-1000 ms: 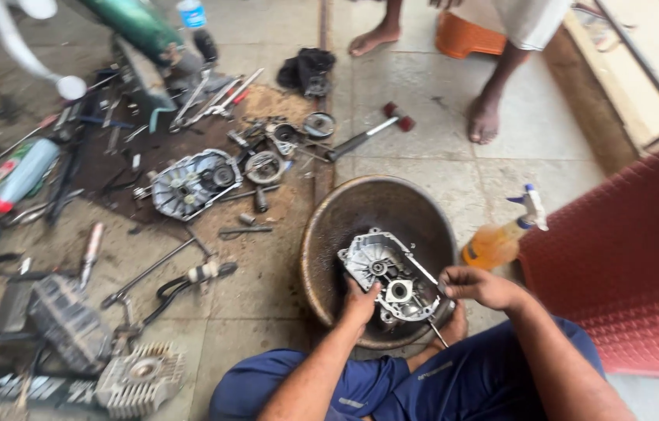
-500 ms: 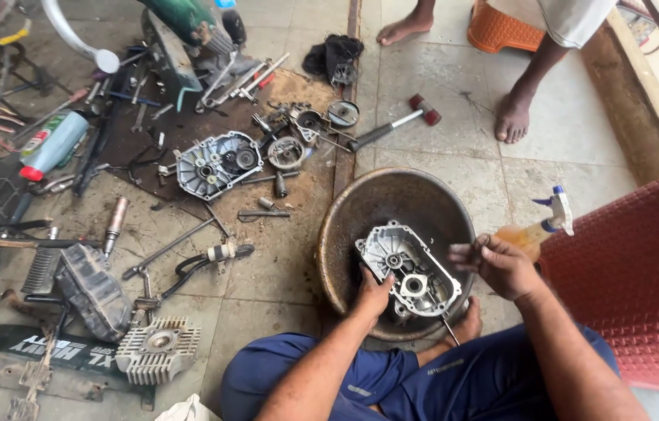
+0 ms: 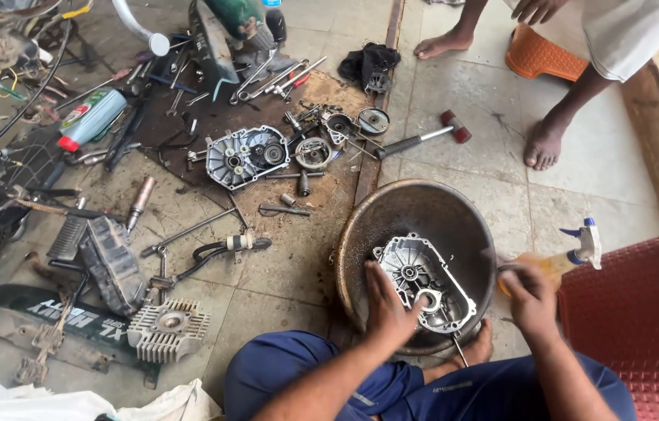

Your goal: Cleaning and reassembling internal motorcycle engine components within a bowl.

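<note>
The left hand (image 3: pixel 388 306) is pressing flat, fingers released, on the grey metal engine cover (image 3: pixel 423 282) lying inside the round metal basin (image 3: pixel 392 214) on the floor, while the right hand (image 3: pixel 531 295) is closing on an amber spray bottle (image 3: pixel 559 261). The casting is looking stiff, heavy and probably oily, so its thick outer rim is offering the safest hold.

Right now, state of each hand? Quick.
Left hand: open, palm flat on the grey cast-metal engine cover in the round rusty metal basin.
Right hand: reaching at the amber spray bottle; grip cannot be told.
</note>
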